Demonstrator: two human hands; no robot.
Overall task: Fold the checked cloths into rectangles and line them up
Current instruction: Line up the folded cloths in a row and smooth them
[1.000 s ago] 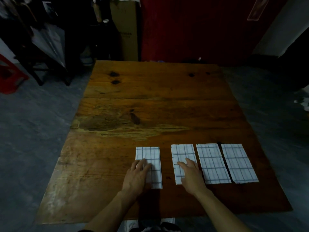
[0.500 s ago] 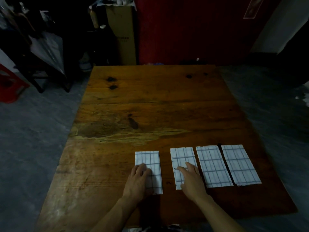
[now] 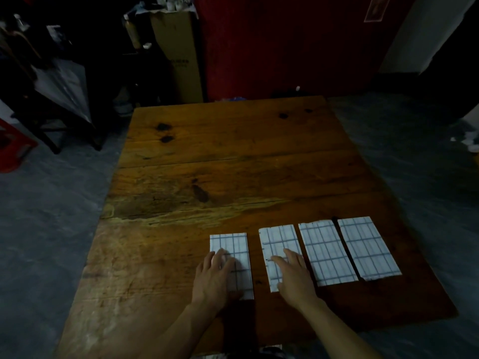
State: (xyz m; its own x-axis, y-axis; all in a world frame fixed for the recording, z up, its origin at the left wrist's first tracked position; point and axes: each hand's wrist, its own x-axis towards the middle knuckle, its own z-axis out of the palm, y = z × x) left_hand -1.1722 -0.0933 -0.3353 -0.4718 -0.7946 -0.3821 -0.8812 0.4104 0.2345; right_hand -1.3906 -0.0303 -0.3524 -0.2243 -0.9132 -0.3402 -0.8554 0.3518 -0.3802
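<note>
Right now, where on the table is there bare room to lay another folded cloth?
Bare wood lies left of the leftmost cloth, out to the table edge, and across the whole far half beyond the row. A narrow strip separates it from the second cloth. The third cloth and fourth cloth crowd the right, both hands pressing near.

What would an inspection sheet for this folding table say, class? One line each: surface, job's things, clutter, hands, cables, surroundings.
Surface: wooden table, worn, with dark knots.
Job's things: four folded checked cloths in a row near the front edge: first cloth, second cloth, third cloth, fourth cloth. The gap between first and second is wider than the others.
Clutter: nothing seen on the table.
Hands: left hand flat on the first cloth; right hand flat on the second.
Cables: nothing seen.
Surroundings: cardboard box, red wall, grey floor, dim light.
</note>
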